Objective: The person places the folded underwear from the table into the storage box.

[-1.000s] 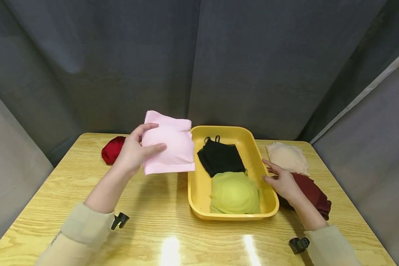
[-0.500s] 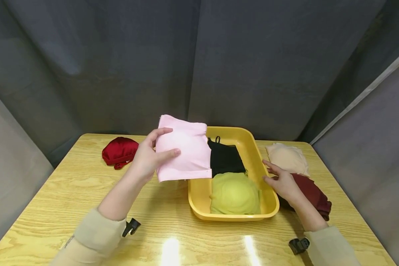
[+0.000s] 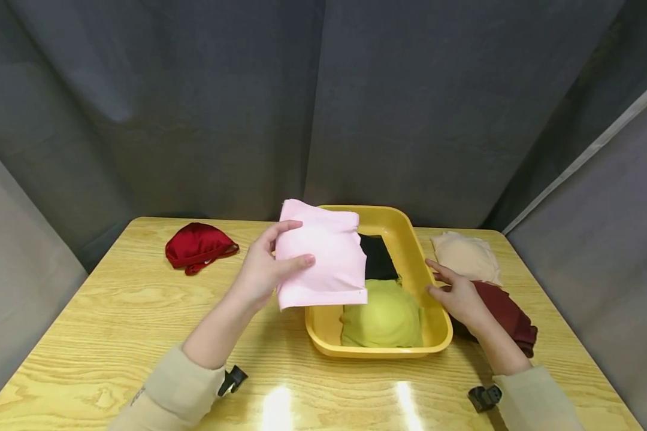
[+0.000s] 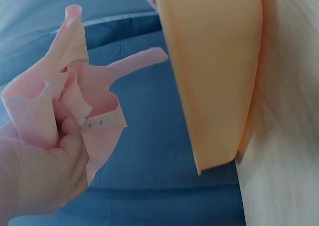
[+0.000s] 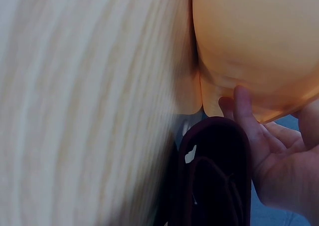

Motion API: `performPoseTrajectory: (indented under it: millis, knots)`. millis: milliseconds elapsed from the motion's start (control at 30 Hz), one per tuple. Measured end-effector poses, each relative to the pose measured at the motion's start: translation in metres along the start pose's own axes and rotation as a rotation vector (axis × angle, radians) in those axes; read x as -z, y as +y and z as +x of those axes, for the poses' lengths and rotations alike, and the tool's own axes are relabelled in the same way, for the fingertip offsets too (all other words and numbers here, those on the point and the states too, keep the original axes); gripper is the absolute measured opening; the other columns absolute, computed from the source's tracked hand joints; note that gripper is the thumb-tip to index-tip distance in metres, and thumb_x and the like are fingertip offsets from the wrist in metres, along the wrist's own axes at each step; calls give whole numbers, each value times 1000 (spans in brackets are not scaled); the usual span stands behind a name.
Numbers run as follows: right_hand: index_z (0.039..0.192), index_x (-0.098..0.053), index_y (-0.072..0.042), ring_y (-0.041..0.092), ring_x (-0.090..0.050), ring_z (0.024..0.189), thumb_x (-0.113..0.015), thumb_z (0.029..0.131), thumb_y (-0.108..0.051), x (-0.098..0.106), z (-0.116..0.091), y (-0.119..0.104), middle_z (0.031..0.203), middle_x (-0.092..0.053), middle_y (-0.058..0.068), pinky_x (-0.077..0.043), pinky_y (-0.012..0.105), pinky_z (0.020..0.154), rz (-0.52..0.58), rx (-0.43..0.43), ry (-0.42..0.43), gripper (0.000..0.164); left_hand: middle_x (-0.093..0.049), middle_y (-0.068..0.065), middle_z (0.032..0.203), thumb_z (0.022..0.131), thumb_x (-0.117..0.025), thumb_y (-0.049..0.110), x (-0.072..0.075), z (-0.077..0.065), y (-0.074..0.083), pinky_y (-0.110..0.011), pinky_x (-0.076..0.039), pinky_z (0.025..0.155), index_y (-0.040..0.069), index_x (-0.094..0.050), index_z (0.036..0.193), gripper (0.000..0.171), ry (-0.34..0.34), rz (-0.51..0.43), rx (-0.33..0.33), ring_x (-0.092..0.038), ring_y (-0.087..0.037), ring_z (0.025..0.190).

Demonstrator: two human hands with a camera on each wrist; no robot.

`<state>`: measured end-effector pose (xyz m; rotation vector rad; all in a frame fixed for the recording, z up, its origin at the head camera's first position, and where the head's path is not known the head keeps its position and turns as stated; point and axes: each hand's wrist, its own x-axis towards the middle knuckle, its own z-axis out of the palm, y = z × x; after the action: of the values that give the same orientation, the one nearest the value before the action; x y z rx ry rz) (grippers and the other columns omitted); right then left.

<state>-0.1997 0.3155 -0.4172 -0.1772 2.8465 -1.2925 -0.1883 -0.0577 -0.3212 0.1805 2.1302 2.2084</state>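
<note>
A folded pink bra [image 3: 326, 263] is in my left hand [image 3: 264, 269], thumb on the near face, fingers at its left edge. It hangs over the left side of a yellow plastic tub [image 3: 377, 352]. In the left wrist view, the hook fasteners of the bra [image 4: 37, 118] show beside my curled fingers. My right hand [image 3: 460, 296] holds the tub's right rim; in the right wrist view some fingers [image 5: 244, 106] lie against its outer wall. Inside the tub lie a black garment [image 3: 377, 257], partly hidden by the pink bra, and a yellow-green bra [image 3: 390, 314].
A red satin bra [image 3: 199, 245] lies at the back left of the wooden table [image 3: 113, 335]. Right of the tub are a beige bra [image 3: 466, 254] and a dark maroon bra [image 3: 504, 317], partly behind my right hand. Grey curtains [image 3: 221, 108] stand behind the table.
My left hand has carried the pink bra rightward and slightly down, from beside the tub to over its left part, uncovering the red bra. The right hand has stayed at the rim.
</note>
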Motion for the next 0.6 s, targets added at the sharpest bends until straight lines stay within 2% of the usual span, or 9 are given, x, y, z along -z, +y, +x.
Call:
performPoseTrajectory:
  millis: [167, 467, 600]
  knots:
    - [146, -34, -8, 41, -56, 107, -57, 94, -17, 0, 0, 0, 134, -43, 32, -53, 28, 74, 0, -6, -4, 58, -47, -5, 132, 72, -79, -1, -12, -3, -7, -30, -54, 83, 19, -54, 125, 62, -10, -26, 22, -52, -23, 107]
    - [147, -33, -9, 40, -58, 104, -57, 94, -18, 0, 0, 1, 133, -44, 32, -53, 28, 73, 0, -19, -3, 59, -50, -11, 126, 72, -78, -5, -32, -6, -18, -32, -55, 80, 15, -53, 126, 63, -65, -115, 8, -55, -23, 102]
    - [146, -34, -8, 40, -57, 105, -58, 93, -17, 0, 0, 1, 133, -45, 32, -53, 29, 74, -12, -13, 6, 59, -51, -13, 123, 72, -77, -6, -41, -6, -25, -33, -55, 79, 14, -53, 127, 63, -84, -120, 3, -56, -23, 100]
